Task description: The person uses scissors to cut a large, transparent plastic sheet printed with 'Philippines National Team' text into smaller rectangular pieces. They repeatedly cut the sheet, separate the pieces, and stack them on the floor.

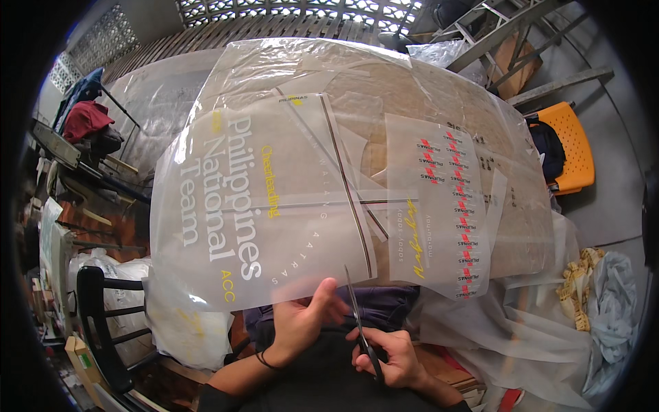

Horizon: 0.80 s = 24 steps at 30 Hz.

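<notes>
A large translucent film sheet (pixel 206 154) with white and yellow lettering covers the left part of the plastic-covered table (pixel 437 87). Its lower edge meets my left hand (pixel 306 311), whose fingers are partly hidden behind the film and blurred; the thumb points up on the near side. My right hand (pixel 388 355) holds black-handled scissors (pixel 359 319), their blades pointing up beside the sheet's lower right corner. To the right lies a second printed film sheet (pixel 437 206) with repeated red and black marks. Thin striped strips (pixel 377 221) lie between and partly under the sheets.
A black chair (pixel 98 329) stands at the lower left, near white plastic bags (pixel 123 273). At the right are an orange chair (pixel 579 149) holding a dark bag and a metal ladder (pixel 494 36). Loose translucent plastic (pixel 525 345) hangs at the lower right.
</notes>
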Each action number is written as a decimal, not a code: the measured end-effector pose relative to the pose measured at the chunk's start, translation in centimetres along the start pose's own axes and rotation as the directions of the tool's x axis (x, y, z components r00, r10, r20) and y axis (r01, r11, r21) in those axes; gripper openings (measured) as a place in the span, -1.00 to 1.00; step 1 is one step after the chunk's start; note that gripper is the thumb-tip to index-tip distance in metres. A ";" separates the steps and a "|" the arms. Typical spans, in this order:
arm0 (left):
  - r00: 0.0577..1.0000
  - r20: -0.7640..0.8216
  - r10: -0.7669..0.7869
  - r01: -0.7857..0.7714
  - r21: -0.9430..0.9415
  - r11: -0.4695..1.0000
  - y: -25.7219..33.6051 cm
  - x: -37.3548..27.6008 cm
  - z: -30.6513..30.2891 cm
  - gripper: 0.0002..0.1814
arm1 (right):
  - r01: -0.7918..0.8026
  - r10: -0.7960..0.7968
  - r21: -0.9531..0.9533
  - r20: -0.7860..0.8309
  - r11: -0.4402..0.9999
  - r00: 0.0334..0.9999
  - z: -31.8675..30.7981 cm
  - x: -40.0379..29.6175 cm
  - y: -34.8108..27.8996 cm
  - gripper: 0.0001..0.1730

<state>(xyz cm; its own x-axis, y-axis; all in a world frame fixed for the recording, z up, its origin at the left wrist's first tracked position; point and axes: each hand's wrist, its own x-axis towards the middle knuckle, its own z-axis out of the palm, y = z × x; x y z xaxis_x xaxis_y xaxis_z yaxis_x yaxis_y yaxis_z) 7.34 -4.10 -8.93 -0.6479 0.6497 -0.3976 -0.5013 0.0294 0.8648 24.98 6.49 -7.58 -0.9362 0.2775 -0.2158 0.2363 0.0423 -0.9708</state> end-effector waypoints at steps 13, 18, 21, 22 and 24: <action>0.998 -0.036 0.059 -0.059 0.010 0.998 -0.4 0.5 1.1 -0.76 | -0.004 0.003 -0.011 -0.051 1.000 0.999 0.6 0.5 -0.6 -0.67; 0.999 -0.034 -0.007 0.007 -0.007 1.000 -0.1 0.4 1.0 -0.75 | -0.064 0.067 0.047 -0.056 0.997 0.996 0.8 0.4 -1.1 -0.67; 0.999 -0.010 -0.033 0.032 -0.068 0.997 -0.3 0.2 0.8 -0.75 | -0.089 0.096 0.083 -0.086 0.993 0.992 1.4 0.4 -1.0 -0.70; 0.999 -0.008 -0.037 0.036 -0.072 0.997 -0.2 0.2 0.9 -0.75 | -0.092 0.100 0.089 -0.100 0.992 0.990 1.7 0.5 -1.0 -0.69; 0.999 0.004 -0.040 0.040 -0.051 0.998 0.1 0.0 1.0 -0.75 | -0.077 0.085 0.064 -0.124 0.995 0.989 1.8 0.8 -1.2 -0.68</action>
<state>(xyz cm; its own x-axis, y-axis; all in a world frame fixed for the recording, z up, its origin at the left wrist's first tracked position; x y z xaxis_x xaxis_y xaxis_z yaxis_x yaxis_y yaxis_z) 7.86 -3.35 -8.56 -0.6250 0.6511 -0.4306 -0.5554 0.0167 0.8314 23.48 4.98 -6.73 -0.8732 0.3971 -0.2827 0.2911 -0.0404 -0.9559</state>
